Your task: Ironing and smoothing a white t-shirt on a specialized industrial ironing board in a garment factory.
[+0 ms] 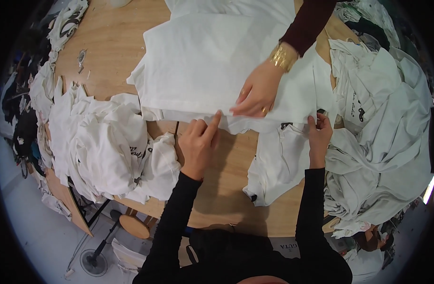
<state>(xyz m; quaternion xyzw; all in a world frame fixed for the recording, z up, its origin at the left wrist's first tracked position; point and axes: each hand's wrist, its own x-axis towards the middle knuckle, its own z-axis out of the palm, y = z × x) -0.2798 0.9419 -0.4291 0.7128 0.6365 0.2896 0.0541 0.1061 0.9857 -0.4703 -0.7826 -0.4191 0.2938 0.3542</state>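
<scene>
A white T-shirt (193,61) lies spread flat on the wooden table, its hem toward me. My left hand (198,144) is at the hem, index finger stretched out to the cloth and the other fingers curled, holding nothing that I can see. At the hem's right corner, my right hand (320,137) pinches the cloth between thumb and fingers. Another person's hand (257,92), with gold bracelet and ring, reaches in from the upper right and touches the shirt near the hem. A smaller folded white garment (281,163) with dark marks lies below, partly under the shirt.
Heaps of white garments (101,142) are on the left of the table (217,203), and a larger pile (378,128) rises on the right. A small metal tool (81,61) lies at the upper left. A stool (135,225) and a fan (94,260) stand on the floor.
</scene>
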